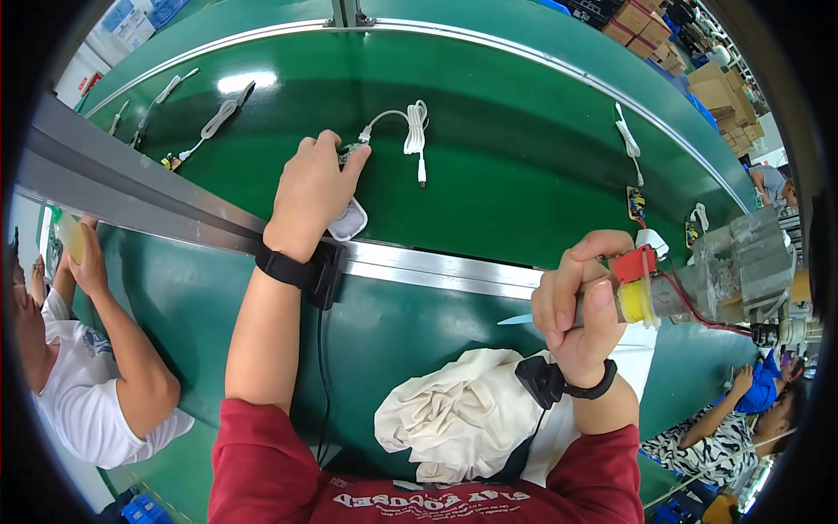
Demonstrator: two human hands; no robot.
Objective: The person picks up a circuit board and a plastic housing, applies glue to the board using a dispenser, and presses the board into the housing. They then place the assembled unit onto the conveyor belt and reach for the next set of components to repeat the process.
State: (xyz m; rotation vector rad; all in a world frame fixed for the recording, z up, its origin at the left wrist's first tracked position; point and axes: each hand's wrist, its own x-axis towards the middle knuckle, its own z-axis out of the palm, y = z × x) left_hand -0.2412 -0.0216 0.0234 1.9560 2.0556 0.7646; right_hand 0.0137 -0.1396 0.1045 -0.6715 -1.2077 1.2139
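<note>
My left hand (314, 188) reaches over the green belt, its thumb and fingers closed on the edge of a small circuit board (352, 153). From that board a white cable (415, 129) runs right, its middle coiled and tied, ending in a plug. A white plastic shell (349, 222) lies below this hand, partly covered. My right hand (578, 301) is wrapped round a grey tube-shaped tool (676, 293) with a red switch (633, 263), a yellow band and red and black wires. Past the fingers points a pale blue tapered tip (515, 320), left of the hand and above the near bench.
More cabled boards lie on the belt, such as one at left (175, 161) and one at right (636, 205). A metal rail (436, 269) edges the belt; a grey beam (148, 179) crosses at left. Cream cloth (463, 410) lies before me. Co-workers sit on both sides.
</note>
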